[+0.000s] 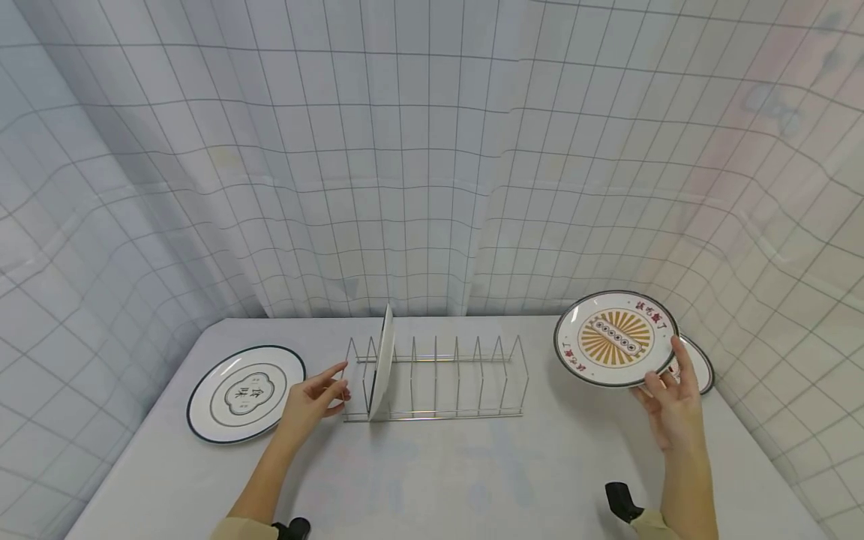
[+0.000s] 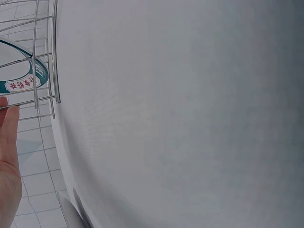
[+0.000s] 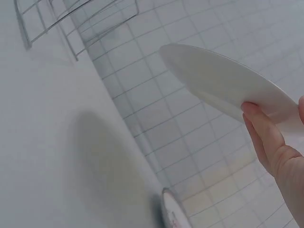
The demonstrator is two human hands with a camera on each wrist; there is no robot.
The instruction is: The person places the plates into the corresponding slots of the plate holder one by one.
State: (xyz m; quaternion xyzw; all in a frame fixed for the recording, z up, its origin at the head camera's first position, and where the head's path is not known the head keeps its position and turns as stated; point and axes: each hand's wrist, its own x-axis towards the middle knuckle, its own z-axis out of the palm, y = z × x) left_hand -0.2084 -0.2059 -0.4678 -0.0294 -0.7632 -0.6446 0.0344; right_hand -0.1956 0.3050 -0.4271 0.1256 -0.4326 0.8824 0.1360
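A wire dish rack (image 1: 435,414) stands on the table, with one plate (image 1: 382,364) upright in its left part. At the rack's left end my left hand (image 1: 312,401) grips the end wire between thumb and fingers; the left wrist view shows the fingers (image 2: 9,135) at that wire. Above the table on the right, my right hand (image 1: 677,409) holds a white plate (image 1: 616,339) with a dark rim, a yellow ray pattern and red characters. The right wrist view shows fingers (image 3: 266,130) against the underside of this tilted plate (image 3: 228,80).
To the left of the rack lies a dark-rimmed white plate (image 1: 246,394) with a grey emblem. Another plate (image 1: 698,365) sits at the right, partly hidden behind the held plate and right hand. A gridded white curtain (image 1: 432,187) surrounds the table (image 1: 466,480).
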